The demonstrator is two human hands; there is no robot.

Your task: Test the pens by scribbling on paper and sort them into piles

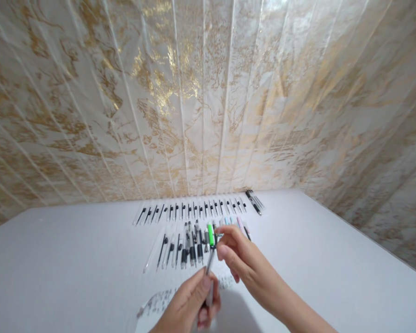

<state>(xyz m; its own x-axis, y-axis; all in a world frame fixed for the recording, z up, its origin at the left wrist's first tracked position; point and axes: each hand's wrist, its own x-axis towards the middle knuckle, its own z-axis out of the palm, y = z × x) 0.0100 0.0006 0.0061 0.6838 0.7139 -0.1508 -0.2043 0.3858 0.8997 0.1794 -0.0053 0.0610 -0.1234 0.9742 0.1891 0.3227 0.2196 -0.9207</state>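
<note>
My left hand (195,293) is closed around a slim pen (211,263) with a clear, greyish barrel, held tilted with its dark end pointing up and away. Just right of that dark end is my right hand (237,254), its thumb and index finger curved and apart; no object shows between them. Beyond the hands lies a bright green marker-like stick (211,234). To its left are several thick pens with black grips (193,254). Farther left lie clear pen parts with black caps and thin dark refills (163,247).
A long row of clear tubes with black caps and refills (194,210) lies along the white table's (72,259) far side. Black pens (253,203) sit at its right end. Pastel pens (241,224) lie nearer. Handwritten paper (159,303) is under my hands. A gold-patterned curtain (194,115) hangs behind.
</note>
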